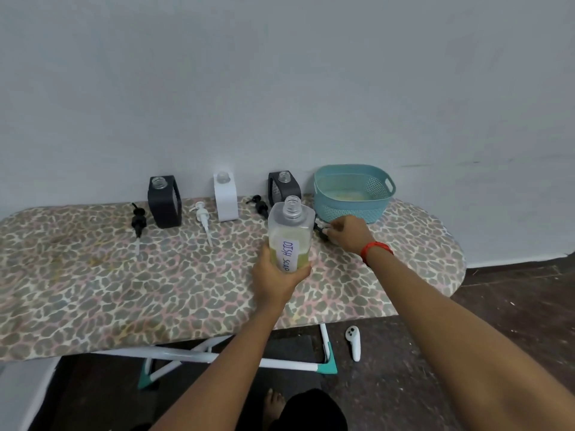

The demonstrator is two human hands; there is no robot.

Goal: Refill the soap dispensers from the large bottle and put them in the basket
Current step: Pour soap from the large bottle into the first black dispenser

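Observation:
My left hand (277,272) grips the large clear bottle (291,231) labelled DISH SOAP; it stands upright, uncapped, part full of yellow-green liquid. My right hand (348,233) pinches a black pump cap (320,230) low over the board, just right of the bottle. Along the wall stand three uncapped dispensers: black (164,202), white (225,197) and black (283,188), the last partly hidden behind the bottle. Loose pumps lie beside them: black (138,220), white (203,220), black (259,205). The teal basket (353,192) sits at the far right.
Everything rests on an ironing board with a leopard-print cover (124,281); its rounded end is at the right. A white handheld controller (354,342) lies on the dark floor below, near the board's legs (326,353). A grey wall backs the board.

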